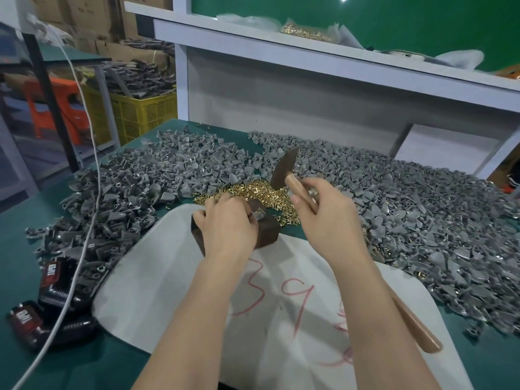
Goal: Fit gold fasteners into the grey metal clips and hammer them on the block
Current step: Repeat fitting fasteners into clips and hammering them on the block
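— What lay nearest the person?

— A white sheet [174, 291] with red numerals, spread on the green table [70, 367]. Both bare forearms reached out over it. Off to the left sat black devices [53, 280] with red labels, and a white cable [97, 167] ran across them.

— And the hands?

— The left hand [228, 218] was curled over the top of the dark block [267, 233], which stood at the sheet's far edge. Its fingertips pinched a grey clip [260, 213] down on the block's upper face. Whether a fastener already sat in that clip, I couldn't tell.

— The right?

— The right hand [329, 215] was closed round the wooden handle of a hammer [284, 168], gripping close under the head. The dark head was raised, above and just beyond the block, not touching it. The handle's long tail stuck out past the right forearm, over the sheet.

— Where were the parts?

— The gold fasteners [253, 192] lay in a loose pile just behind the block, between the two hands. Heaps of grey clips [408, 206] spread beyond that, to left and right, covering most of the table's far half.

— Farther back?

— A white shelf [281, 49] carried a clear bag [306, 30] of more gold pieces. To the far left stood a yellow crate [140, 114] piled with grey parts.
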